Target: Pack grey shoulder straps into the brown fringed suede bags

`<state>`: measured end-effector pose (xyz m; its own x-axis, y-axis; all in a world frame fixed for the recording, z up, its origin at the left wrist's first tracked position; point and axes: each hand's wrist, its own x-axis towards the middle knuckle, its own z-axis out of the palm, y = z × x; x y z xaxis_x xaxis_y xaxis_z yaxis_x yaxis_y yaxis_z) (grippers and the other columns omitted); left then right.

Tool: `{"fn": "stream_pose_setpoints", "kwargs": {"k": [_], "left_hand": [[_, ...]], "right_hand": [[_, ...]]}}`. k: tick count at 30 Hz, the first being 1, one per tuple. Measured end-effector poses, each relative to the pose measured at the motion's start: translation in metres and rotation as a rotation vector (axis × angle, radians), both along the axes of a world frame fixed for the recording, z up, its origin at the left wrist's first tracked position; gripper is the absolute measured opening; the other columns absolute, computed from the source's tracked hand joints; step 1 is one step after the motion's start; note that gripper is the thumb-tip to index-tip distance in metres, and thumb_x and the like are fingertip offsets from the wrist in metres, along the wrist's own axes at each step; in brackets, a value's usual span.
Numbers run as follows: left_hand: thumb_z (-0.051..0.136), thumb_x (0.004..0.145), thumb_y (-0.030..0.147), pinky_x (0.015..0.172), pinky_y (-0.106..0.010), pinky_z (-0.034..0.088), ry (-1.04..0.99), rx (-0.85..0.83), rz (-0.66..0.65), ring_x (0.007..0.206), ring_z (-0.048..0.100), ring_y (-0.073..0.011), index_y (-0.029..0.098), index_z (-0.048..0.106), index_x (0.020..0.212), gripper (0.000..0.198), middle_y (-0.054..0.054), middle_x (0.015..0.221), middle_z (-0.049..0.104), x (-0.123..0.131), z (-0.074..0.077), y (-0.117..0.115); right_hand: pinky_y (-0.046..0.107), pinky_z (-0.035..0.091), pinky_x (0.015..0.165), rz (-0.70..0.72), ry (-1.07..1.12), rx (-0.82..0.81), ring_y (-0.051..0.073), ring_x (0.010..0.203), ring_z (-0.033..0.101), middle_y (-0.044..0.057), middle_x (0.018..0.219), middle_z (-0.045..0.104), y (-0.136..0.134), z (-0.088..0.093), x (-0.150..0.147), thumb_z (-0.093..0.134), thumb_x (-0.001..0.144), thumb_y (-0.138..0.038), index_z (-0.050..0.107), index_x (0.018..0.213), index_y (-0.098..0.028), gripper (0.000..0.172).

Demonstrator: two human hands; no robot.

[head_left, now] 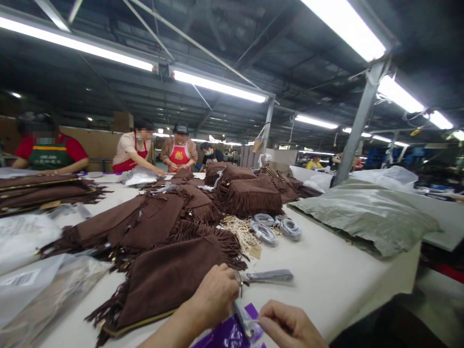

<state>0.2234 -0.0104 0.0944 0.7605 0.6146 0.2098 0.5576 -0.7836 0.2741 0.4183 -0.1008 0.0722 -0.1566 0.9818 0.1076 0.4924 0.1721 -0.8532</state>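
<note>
My left hand [213, 295] is curled at the near edge of a brown suede fringed bag [159, 280], its fingers closed on a small clear-wrapped piece [242, 314]. My right hand [288, 324] pinches the same piece from the right, above a purple packet [226, 336]. A grey wrapped strip [270, 276] lies just beyond my hands on the white table [326, 280].
More brown fringed bags [250, 195] are piled along the table, with grey coiled straps [277, 227] and a heap of tags [242, 232]. A grey bag [362, 217] lies right; clear plastic bags [36, 285] left. Several people in aprons work at the far end.
</note>
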Motion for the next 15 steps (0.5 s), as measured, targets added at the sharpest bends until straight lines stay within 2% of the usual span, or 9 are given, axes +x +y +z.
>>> {"fn": "stream_pose_setpoints", "kwargs": {"k": [3,6,8,9,11,13,14,15], "left_hand": [[0.052,0.081,0.01,0.079,-0.034,0.043,-0.014,-0.007,0.07,0.09,0.057,-0.0239,0.019,0.068,0.076,0.018,-0.009,0.09,0.068,0.016,-0.009,0.026],[0.049,0.079,0.008,0.08,-0.032,0.043,-0.063,-0.022,0.101,0.091,0.057,-0.0217,0.019,0.066,0.081,0.021,-0.007,0.094,0.068,0.021,-0.01,0.038],[0.052,0.074,0.007,0.088,-0.034,0.041,-0.089,-0.021,0.107,0.096,0.057,-0.0218,0.02,0.064,0.085,0.021,-0.005,0.094,0.067,0.02,-0.012,0.04],[0.052,0.07,0.005,0.095,-0.037,0.039,-0.108,-0.025,0.1,0.1,0.056,-0.022,0.02,0.062,0.086,0.024,-0.004,0.094,0.067,0.019,-0.014,0.041],[0.051,0.066,0.003,0.107,-0.044,0.028,-0.162,-0.045,0.071,0.103,0.056,-0.0209,0.021,0.059,0.092,0.032,-0.003,0.095,0.067,0.016,-0.02,0.04],[0.05,0.067,0.002,0.114,-0.046,0.019,-0.233,-0.074,0.043,0.104,0.057,-0.0192,0.021,0.056,0.1,0.039,-0.002,0.101,0.066,0.013,-0.027,0.039],[0.049,0.067,0.002,0.115,-0.046,0.016,-0.267,-0.083,0.039,0.106,0.057,-0.0189,0.021,0.053,0.105,0.042,-0.003,0.105,0.066,0.012,-0.03,0.039],[0.049,0.068,0.003,0.116,-0.046,0.016,-0.295,-0.086,0.039,0.108,0.057,-0.0188,0.021,0.051,0.109,0.045,-0.004,0.108,0.064,0.011,-0.032,0.039]], "right_hand": [[0.025,0.026,0.052,-0.036,0.004,0.009,0.012,0.056,0.032,-0.006,0.058,0.035,0.009,-0.003,0.013,0.055,0.085,-0.056,0.056,0.07,-0.02,0.039],[0.026,0.025,0.051,-0.063,0.003,0.016,0.013,0.055,0.031,-0.007,0.057,0.032,0.017,-0.011,0.02,0.052,0.087,-0.053,0.053,0.07,-0.021,0.036],[0.025,0.03,0.052,-0.066,-0.016,0.075,0.014,0.055,0.038,-0.006,0.058,0.037,0.024,-0.014,0.02,0.05,0.089,-0.048,0.052,0.071,-0.021,0.033],[0.025,0.035,0.056,-0.057,-0.036,0.127,0.015,0.06,0.045,-0.004,0.062,0.045,0.029,-0.015,0.019,0.049,0.09,-0.044,0.053,0.071,-0.021,0.03],[0.027,0.043,0.077,-0.028,-0.106,0.212,0.02,0.084,0.058,0.004,0.09,0.062,0.042,-0.012,0.014,0.05,0.089,-0.032,0.056,0.073,-0.021,0.02],[0.03,0.039,0.095,0.005,-0.22,0.198,0.024,0.111,0.056,0.009,0.124,0.058,0.056,-0.009,0.007,0.051,0.083,-0.018,0.06,0.075,-0.02,0.012],[0.031,0.039,0.097,0.022,-0.289,0.161,0.025,0.114,0.056,0.01,0.129,0.055,0.064,-0.007,0.004,0.051,0.081,-0.013,0.062,0.077,-0.02,0.013],[0.031,0.041,0.094,0.031,-0.367,0.124,0.024,0.111,0.058,0.01,0.126,0.057,0.071,-0.005,0.002,0.051,0.081,-0.011,0.063,0.079,-0.02,0.015]]}}
